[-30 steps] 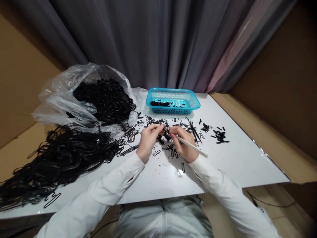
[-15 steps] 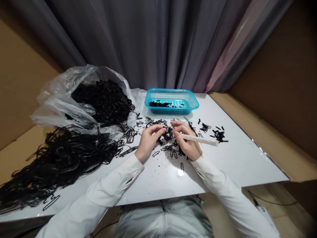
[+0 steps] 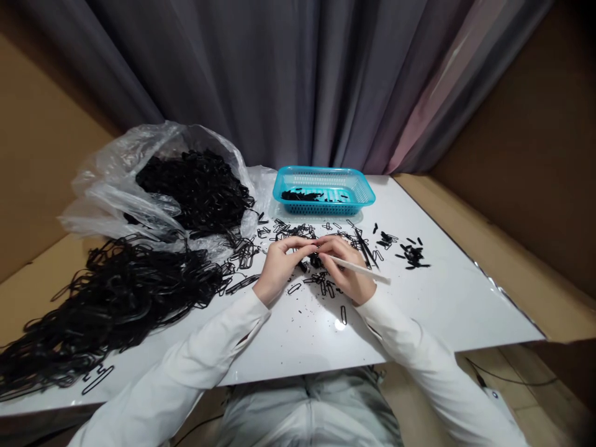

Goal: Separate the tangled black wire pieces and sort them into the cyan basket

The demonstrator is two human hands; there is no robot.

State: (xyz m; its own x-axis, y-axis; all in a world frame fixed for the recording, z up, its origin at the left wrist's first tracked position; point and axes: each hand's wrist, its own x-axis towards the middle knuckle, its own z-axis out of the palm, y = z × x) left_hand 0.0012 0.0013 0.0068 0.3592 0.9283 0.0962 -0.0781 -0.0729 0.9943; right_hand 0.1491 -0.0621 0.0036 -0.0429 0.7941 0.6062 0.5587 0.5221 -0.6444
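My left hand point(image 3: 277, 266) is closed in a pinch over the middle of the white table. Whatever lies between its thumb and forefinger is too small and hidden to name. My right hand point(image 3: 348, 268) meets it fingertip to fingertip, closed on a slim white stick-like tool point(image 3: 363, 268) that points down to the right; its working tip is hidden by the fingers. Under and around both hands lie loose black elongated loops point(image 3: 326, 285) and small black pieces. A dark pointed tool, perhaps tweezers point(image 3: 367, 249), rests beside my right hand.
A blue perforated basket point(image 3: 367, 200) with some black pieces stands behind the hands. To the left, a clear plastic bag point(image 3: 112, 180) holds black loops, with a tangled black heap point(image 3: 116, 298) before it. Small black pieces point(image 3: 413, 254) lie at right. Cardboard walls point(image 3: 516, 155) flank the table.
My right hand has moved slightly left and closed in on my left fingertips. The white tool has swung, its free end now lower and further left, uncovering the dark pointed tool.
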